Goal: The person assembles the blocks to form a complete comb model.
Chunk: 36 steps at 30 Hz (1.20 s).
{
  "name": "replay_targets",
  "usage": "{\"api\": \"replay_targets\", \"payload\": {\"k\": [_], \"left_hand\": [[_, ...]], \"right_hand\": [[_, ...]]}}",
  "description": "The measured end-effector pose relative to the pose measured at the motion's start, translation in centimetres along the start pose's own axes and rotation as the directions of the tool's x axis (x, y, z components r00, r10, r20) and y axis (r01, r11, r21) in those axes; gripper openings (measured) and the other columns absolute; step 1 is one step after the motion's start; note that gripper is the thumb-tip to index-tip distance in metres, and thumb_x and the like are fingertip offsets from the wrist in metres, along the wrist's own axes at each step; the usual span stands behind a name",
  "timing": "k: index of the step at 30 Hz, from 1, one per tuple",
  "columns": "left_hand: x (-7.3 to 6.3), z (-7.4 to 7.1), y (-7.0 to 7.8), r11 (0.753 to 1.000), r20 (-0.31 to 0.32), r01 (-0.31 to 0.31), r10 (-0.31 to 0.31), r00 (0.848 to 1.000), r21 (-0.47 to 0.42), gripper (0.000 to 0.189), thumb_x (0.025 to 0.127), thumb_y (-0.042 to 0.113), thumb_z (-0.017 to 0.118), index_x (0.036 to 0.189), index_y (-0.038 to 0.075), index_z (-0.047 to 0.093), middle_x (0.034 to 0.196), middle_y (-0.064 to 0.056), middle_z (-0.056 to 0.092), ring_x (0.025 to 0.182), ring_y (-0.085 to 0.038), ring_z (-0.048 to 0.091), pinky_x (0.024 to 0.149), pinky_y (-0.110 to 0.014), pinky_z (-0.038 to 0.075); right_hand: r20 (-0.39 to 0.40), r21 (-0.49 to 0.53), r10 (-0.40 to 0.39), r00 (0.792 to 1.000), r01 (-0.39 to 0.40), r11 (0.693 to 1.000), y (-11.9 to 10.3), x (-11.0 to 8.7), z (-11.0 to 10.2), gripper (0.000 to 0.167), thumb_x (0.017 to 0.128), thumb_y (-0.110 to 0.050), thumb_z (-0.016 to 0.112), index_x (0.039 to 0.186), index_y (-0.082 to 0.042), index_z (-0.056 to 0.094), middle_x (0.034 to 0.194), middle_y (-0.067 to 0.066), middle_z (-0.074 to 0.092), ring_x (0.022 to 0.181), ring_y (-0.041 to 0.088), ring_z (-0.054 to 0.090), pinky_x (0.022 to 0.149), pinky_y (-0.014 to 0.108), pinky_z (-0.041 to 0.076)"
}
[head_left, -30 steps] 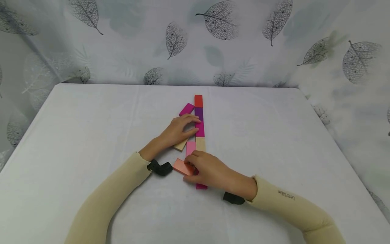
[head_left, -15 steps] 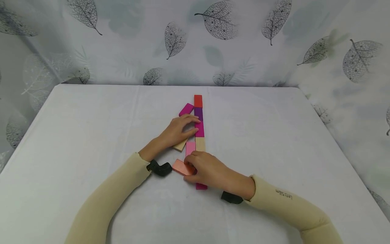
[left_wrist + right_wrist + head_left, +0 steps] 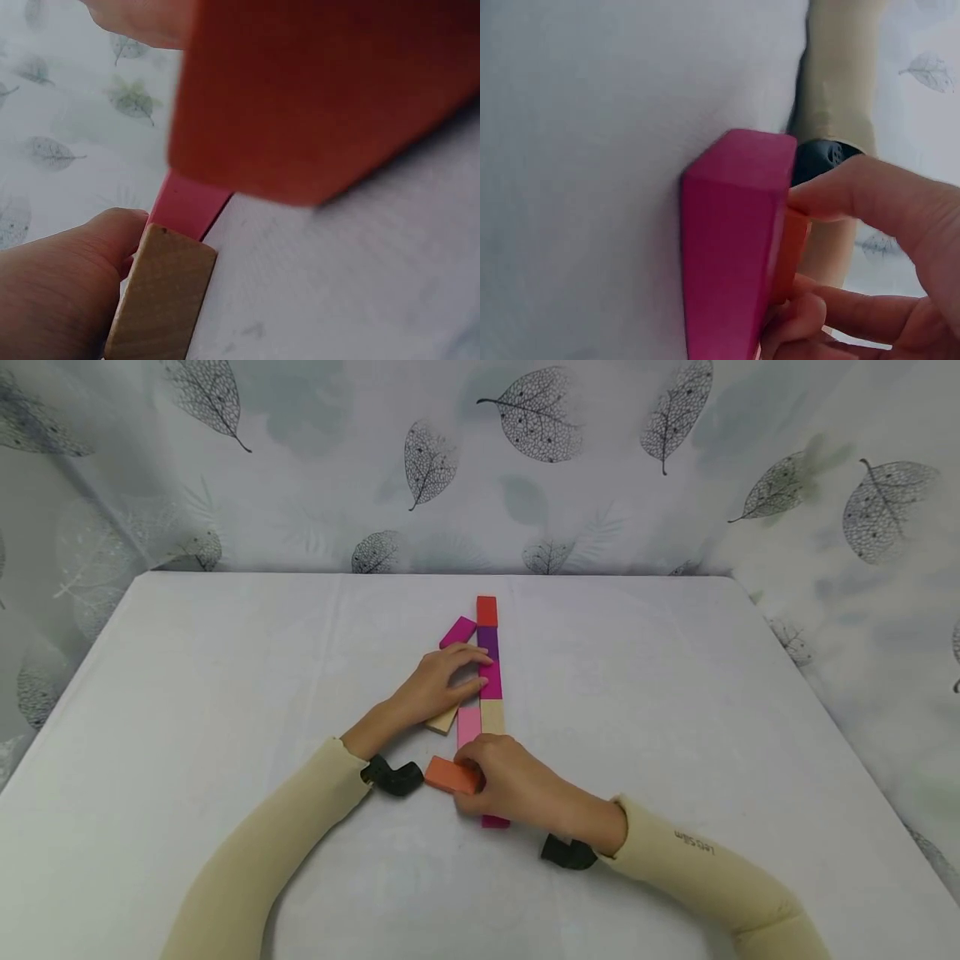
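The left grip (image 3: 435, 683) has thumb and fingers apart, a wooden block (image 3: 442, 721) partly hidden beneath it. An orange block (image 3: 448, 775) juts leftward, clamped in the right grip (image 3: 517, 781). A pink block (image 3: 468, 724) lies just beyond that grip; a magenta block (image 3: 492, 682) touches the left grip's fingertips.

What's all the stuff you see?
Red block: 1, red, row's far end
Purple block: 1, purple, next in row
Magenta blocks: 3 showing, magenta, two in row, one slanted left
Wooden blocks: 2, tan, one in row, one slanted left
Pink block: 1, pink, left of row
Orange block: 1, orange, left of row
Table: 1, white, underneath
Leaf-print backdrop: 1, grey, behind
Wrist cameras: 2, black, at wrists
Sleeves: 2, beige, on forearms
Left hand: 1, bare, touching row
Right hand: 1, bare, gripping orange block
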<state>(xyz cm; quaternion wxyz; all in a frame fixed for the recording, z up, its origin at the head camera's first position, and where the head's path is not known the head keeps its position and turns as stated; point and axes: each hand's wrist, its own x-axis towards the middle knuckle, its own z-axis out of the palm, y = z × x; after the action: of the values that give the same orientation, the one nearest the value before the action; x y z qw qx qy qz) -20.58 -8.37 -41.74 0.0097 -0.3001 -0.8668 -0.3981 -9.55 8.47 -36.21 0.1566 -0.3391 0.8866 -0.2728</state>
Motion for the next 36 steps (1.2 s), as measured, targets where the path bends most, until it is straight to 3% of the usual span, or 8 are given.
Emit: {"api": "replay_targets", "payload": {"k": [6,18,25,36], "left_hand": [[0.0,-0.1,0.1,1.0,-0.002,-0.003,0.003,1.0,0.003,0.034,0.093,0.02,0.067,0.125,0.008,0.064,0.129,-0.009,0.059,0.125,-0.023,0.051,0.109,-0.045,0.034],[-0.1,-0.2,0.2,1.0,-0.006,-0.017,0.017,1.0,-0.004,0.035,0.092,0.018,0.068,0.125,0.008,0.064,0.127,-0.009,0.06,0.123,-0.023,0.053,0.108,-0.043,0.037],[0.0,0.0,0.0,0.998,-0.026,-0.055,0.055,0.998,0.009,0.034,0.092,0.016,0.068,0.123,0.005,0.064,0.126,-0.011,0.061,0.123,-0.025,0.053,0.107,-0.044,0.038],[0.1,0.1,-0.1,0.999,-0.011,-0.042,0.042,0.999,0.02,0.035,0.091,0.016,0.068,0.125,0.005,0.064,0.129,-0.012,0.06,0.126,-0.027,0.052,0.108,-0.046,0.037]], "right_hand": [[-0.025,0.053,-0.02,0.999,0.021,0.998,0.4,-0.2,-0.1,0.025,0.078,-0.011,0.073,0.101,-0.002,0.068,0.084,-0.001,0.059,0.076,0.011,0.051,0.063,0.021,0.047],[-0.181,0.045,-0.128,0.975,0.138,0.989,1.0,-0.9,-2.0,0.025,0.08,-0.013,0.074,0.102,-0.005,0.066,0.087,0.0,0.058,0.073,0.011,0.052,0.062,0.021,0.045],[-0.256,0.056,-0.119,0.959,0.137,0.989,2.0,-1.0,-3.6,0.028,0.079,-0.009,0.074,0.104,-0.001,0.066,0.094,0.005,0.064,0.071,0.013,0.058,0.065,0.03,0.052],[-0.317,0.087,-0.042,0.948,0.073,0.994,4.0,-0.9,-5.1,0.032,0.08,-0.009,0.074,0.109,0.001,0.066,0.098,0.009,0.063,0.071,0.013,0.058,0.065,0.039,0.054]]}}
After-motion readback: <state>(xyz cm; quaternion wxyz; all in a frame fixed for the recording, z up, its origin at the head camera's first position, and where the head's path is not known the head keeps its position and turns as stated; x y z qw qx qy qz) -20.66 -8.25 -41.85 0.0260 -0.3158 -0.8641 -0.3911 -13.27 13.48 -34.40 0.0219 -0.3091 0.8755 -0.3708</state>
